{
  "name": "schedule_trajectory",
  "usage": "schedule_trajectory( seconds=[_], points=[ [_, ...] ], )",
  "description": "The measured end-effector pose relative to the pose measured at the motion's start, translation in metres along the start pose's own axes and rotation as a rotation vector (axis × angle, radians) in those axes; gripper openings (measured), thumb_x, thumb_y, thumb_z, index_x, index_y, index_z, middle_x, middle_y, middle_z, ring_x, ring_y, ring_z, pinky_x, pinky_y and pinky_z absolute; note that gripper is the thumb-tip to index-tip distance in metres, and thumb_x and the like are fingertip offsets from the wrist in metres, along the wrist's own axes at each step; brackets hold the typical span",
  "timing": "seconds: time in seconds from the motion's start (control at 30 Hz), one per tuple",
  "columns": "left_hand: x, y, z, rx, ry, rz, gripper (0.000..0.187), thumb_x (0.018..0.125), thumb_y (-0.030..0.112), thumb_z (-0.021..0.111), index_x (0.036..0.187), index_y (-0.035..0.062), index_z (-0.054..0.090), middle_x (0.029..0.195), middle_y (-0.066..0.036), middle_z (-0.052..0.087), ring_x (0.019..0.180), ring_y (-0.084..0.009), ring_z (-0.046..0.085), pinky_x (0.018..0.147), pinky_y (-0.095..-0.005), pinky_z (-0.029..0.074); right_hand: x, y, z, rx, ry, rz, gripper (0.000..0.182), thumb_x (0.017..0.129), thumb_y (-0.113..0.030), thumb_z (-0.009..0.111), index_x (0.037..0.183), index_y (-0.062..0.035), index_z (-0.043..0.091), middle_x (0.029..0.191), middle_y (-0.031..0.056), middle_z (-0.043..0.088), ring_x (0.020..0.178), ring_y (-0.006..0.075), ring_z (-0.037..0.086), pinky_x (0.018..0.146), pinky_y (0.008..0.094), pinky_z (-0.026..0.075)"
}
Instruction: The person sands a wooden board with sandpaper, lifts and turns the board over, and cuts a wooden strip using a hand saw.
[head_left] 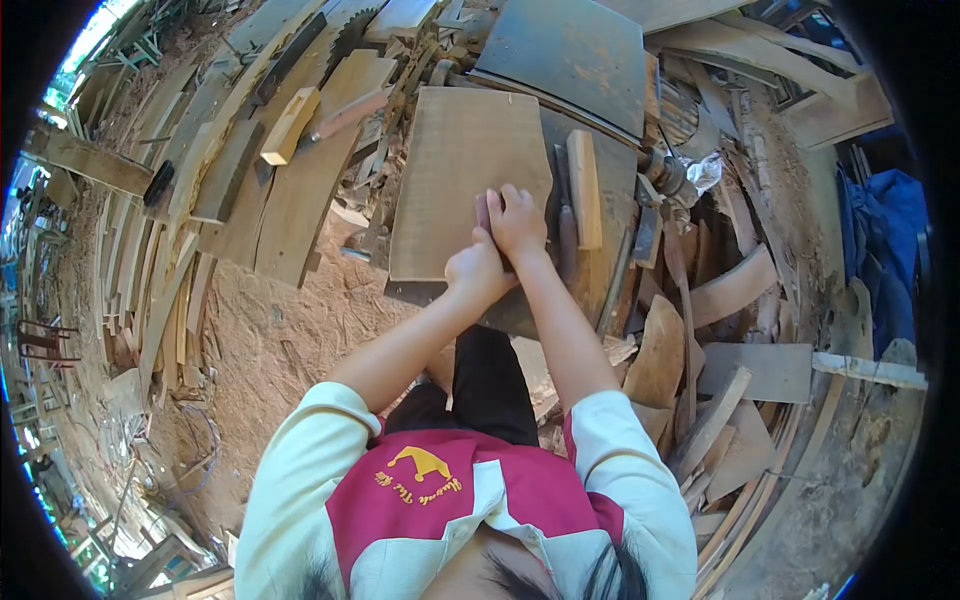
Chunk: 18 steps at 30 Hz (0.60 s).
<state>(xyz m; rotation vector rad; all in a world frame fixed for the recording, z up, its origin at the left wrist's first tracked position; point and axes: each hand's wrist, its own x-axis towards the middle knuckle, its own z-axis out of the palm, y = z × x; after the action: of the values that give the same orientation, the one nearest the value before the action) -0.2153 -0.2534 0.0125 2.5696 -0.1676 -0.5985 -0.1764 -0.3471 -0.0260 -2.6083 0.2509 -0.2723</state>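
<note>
A wide brown board [455,140] lies on the workbench in front of me. Near the board's right part, my left hand [476,264] and my right hand [517,225] are close together, fingers wrapped round a small reddish-brown block [483,212] that rests on the board. Most of the block is hidden under my fingers. Just right of the board lies a dark-handled tool [568,235], and beside it a light wooden block [584,190].
A metal machine table [565,60] stands beyond the board. Planks [300,205] with a yellowish wooden block [291,127] and a saw blade [349,38] are at the left. Offcuts [658,350] pile up at the right. Sandy ground [270,330] shows at lower left.
</note>
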Motion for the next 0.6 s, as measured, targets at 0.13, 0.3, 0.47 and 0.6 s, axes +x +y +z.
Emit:
schedule_trajectory(
  seconds=[0.13,0.3,0.47,0.6],
  points=[
    [-0.040,-0.009,0.013,0.050,-0.066,0.054,0.071,0.062,0.047,0.070,0.100,-0.0042,0.037,0.076,-0.018,0.064,0.072,-0.0297,0.065,0.063,-0.0378,0.052,-0.049,0.001,-0.009,0.002,0.040,0.067,0.031,0.086,-0.039,0.043,0.086,-0.0094,0.053,0.084,0.0187,0.055,0.075,0.0389,0.056,0.064,0.0488,0.046],
    [-0.039,-0.010,0.015,0.081,-0.064,0.074,0.070,0.063,0.045,0.070,0.099,-0.0036,0.037,0.076,-0.016,0.064,0.072,-0.0289,0.065,0.063,-0.0373,0.052,-0.048,-0.001,-0.009,-0.004,0.032,0.101,0.032,0.086,-0.040,0.044,0.086,-0.0096,0.052,0.084,0.0183,0.055,0.076,0.0388,0.057,0.064,0.0481,0.046],
    [-0.010,-0.002,0.007,0.053,-0.076,0.078,0.067,0.064,0.043,0.069,0.098,-0.0034,0.037,0.077,-0.016,0.064,0.073,-0.0281,0.065,0.064,-0.0368,0.052,-0.017,0.005,-0.004,0.005,0.016,0.132,0.034,0.086,-0.042,0.043,0.086,-0.0097,0.052,0.085,0.0175,0.055,0.077,0.0384,0.057,0.064,0.0469,0.046],
    [0.040,0.015,-0.012,0.046,-0.089,0.079,0.065,0.065,0.041,0.068,0.099,-0.0042,0.036,0.077,-0.016,0.064,0.072,-0.0281,0.065,0.064,-0.0369,0.051,0.039,0.012,0.002,-0.026,0.025,0.140,0.034,0.086,-0.043,0.044,0.085,-0.0097,0.053,0.084,0.0172,0.056,0.077,0.0381,0.057,0.065,0.0470,0.046]
  ],
)
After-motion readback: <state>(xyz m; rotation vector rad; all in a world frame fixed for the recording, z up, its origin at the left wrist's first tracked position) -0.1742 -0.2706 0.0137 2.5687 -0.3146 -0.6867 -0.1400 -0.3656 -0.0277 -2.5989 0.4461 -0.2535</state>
